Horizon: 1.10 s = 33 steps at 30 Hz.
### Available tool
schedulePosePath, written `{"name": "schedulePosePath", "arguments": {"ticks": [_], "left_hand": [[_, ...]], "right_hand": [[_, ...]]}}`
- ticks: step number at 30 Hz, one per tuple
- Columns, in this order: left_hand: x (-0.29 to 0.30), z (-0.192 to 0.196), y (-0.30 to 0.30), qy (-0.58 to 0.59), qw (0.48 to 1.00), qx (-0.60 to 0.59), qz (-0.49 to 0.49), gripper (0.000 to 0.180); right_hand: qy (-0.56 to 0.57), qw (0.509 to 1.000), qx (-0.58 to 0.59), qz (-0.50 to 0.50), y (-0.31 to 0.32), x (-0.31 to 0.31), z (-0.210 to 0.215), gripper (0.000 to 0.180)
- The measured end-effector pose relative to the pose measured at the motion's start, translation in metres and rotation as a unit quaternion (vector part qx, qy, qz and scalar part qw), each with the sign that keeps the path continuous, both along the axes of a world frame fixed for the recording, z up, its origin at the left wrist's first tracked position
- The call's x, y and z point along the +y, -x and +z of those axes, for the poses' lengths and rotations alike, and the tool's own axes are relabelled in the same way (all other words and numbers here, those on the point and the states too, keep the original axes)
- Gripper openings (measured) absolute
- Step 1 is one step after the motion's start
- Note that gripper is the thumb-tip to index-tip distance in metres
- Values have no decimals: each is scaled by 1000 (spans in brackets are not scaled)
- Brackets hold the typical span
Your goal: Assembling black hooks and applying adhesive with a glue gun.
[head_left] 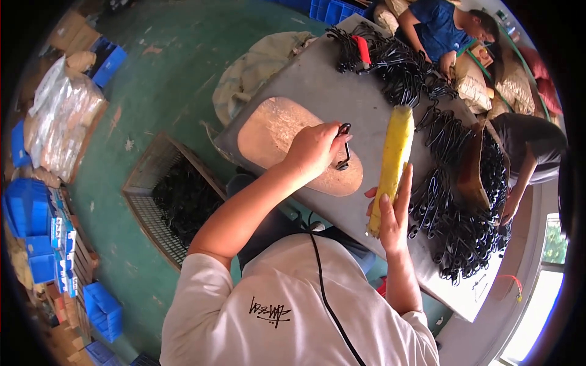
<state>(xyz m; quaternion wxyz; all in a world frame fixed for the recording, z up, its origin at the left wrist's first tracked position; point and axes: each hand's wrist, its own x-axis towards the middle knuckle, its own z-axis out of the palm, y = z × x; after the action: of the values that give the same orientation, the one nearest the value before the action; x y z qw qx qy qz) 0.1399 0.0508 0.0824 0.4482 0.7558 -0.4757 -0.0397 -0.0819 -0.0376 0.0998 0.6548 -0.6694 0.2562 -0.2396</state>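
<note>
My left hand [308,149] is closed on a small black bent hook [345,155], held above the right part of a tan, round-ended board [268,131]. This board lies flat on the grey tabletop [336,94], its surface worn and speckled. Right of it, my right hand [394,213] is wrapped round the lower end of a long yellow bar [394,158] with scuffed edges. The bar stands at a slight tilt, its upper end close to the pile of black hooks [436,143]; whether it rests on the table cannot be told.
More black hooks [470,244] cover the table's right side, beside an open carton [479,177]. A red item [361,49] lies among the far hooks. Two people [436,27] work along the far and right edges. On the floor at left stands a crate [143,195] of dark pieces.
</note>
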Motion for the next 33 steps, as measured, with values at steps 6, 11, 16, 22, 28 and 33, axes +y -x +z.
{"name": "schedulePosePath", "arguments": {"ticks": [6,11,16,22,28,33], "left_hand": [[0,-6,-2,-12,1000,-13,24,17],[0,-7,10,60,993,101,-7,15],[14,5,38,102,984,149,9,24],[6,3,39,94,991,92,-12,23],[5,-5,34,67,995,70,-15,21],[5,6,43,62,991,111,-35,21]], "right_hand": [[241,939,204,140,-23,-14,-75,76],[-69,979,165,97,-9,-33,-69,70],[28,996,81,-7,9,-15,4,69],[118,990,42,-60,8,4,-5,73],[139,961,227,75,-12,-5,-80,73],[69,953,292,35,-11,-15,-52,69]]}}
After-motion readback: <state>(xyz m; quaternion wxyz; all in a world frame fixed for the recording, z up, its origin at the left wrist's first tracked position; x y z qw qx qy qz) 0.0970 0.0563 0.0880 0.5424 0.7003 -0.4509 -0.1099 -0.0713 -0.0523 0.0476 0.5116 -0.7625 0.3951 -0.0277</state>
